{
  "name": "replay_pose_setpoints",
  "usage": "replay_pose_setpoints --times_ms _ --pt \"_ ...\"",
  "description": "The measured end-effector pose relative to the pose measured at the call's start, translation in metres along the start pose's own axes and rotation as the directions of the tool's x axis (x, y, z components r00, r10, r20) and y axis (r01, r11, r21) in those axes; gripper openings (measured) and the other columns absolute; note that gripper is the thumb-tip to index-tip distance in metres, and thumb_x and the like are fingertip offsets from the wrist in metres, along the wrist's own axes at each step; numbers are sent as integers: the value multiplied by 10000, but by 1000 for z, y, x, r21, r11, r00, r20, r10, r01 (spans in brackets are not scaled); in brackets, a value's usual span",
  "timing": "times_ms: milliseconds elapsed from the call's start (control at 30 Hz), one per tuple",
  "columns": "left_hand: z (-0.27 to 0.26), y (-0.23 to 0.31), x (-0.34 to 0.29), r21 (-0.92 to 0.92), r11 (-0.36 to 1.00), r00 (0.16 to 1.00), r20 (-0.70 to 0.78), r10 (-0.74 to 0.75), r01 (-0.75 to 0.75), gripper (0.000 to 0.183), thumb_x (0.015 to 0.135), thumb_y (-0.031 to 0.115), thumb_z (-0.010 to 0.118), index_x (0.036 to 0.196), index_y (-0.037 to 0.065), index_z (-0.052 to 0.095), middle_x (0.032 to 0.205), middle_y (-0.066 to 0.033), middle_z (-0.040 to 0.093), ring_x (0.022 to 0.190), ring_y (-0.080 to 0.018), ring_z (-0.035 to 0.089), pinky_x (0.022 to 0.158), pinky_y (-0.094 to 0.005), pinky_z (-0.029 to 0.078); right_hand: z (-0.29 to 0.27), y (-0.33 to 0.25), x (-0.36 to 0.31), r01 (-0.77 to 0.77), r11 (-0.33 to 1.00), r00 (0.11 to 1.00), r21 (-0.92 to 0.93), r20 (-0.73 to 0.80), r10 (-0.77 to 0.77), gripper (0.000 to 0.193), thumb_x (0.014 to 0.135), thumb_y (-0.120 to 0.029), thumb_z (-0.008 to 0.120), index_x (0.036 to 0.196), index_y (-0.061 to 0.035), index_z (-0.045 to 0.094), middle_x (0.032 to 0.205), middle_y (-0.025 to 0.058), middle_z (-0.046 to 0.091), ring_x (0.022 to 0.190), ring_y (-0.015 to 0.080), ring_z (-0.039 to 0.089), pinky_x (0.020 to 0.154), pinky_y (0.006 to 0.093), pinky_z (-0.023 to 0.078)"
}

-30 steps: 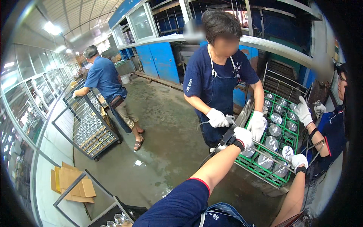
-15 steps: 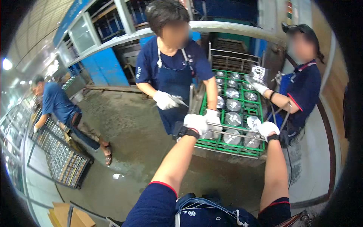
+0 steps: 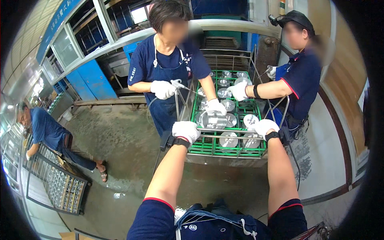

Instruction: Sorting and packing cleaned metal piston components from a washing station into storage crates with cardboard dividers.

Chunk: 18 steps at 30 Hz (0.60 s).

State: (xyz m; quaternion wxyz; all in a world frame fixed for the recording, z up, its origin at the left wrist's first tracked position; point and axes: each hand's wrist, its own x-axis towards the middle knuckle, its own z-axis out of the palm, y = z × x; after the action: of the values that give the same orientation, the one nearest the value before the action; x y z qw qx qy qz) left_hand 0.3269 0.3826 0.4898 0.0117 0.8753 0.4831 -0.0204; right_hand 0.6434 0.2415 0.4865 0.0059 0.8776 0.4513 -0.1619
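My left hand (image 3: 187, 131), in a white glove, is closed around the left end of a metal rail (image 3: 224, 131) at the near side of a wire basket. At that rail's right end, my right hand (image 3: 267, 127), also white-gloved, is closed on the frame. Inside, a green grid rack (image 3: 208, 149) holds several shiny round metal parts (image 3: 229, 140). One larger metal part (image 3: 211, 120) looks tipped over just beyond the rail. The facing co-worker's gloved hand (image 3: 215, 107) reaches down to it. My fingertips are partly hidden.
The facing co-worker's other hand holds an air gun (image 3: 179, 84). From the right, another co-worker's gloved hand (image 3: 239, 91) reaches over the rack. At far left a person leans by a wheeled rack (image 3: 64, 184). The floor (image 3: 128, 160) looks wet.
My hands stay on the rail while the view shifts. The facing co-worker's lower hand has moved from beside my left hand farther into the rack. The right co-worker's hand reaches farther over the parts.
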Motion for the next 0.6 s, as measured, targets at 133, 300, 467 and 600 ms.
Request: replay_pose_setpoints --times_ms 133,300,467,600 --pt "-4 1 -2 -12 1000 1000 6 -3 3 377 819 497 625 971 188 778 966 -108 747 919 -317 712 791 -424 559 -1 0 0 52 998 999 -32 1 -52 717 753 -665 677 1266 -165 674 1286 149 663 1174 361 627 1001 458 485" --pt "-6 3 -2 -12 1000 1000 11 -4 4 379 826 497 624 975 183 777 961 -109 746 918 -320 711 802 -419 558 -5 -1 -4 29 1000 999 -6 26 -29 686 784 -647 651 1277 -172 666 1299 136 657 1176 362 622 1004 440 482" --pt "-8 4 -5 -1 1000 1000 11 -1 1 395 829 507 621 976 176 778 947 -110 746 911 -323 711 803 -423 556 -21 -13 -28 101 994 995 29 21 -102 615 832 -620 605 1248 -173 680 1350 134 623 1196 352 608 1012 424 472" --pt "-8 3 -4 0 1000 1000 21 -1 1 410 825 522 624 970 171 778 948 -117 743 909 -329 709 801 -429 556 -22 -9 -34 126 992 991 7 40 -127 566 860 -597 556 1193 -162 698 1318 163 634 1179 343 618 995 437 478"
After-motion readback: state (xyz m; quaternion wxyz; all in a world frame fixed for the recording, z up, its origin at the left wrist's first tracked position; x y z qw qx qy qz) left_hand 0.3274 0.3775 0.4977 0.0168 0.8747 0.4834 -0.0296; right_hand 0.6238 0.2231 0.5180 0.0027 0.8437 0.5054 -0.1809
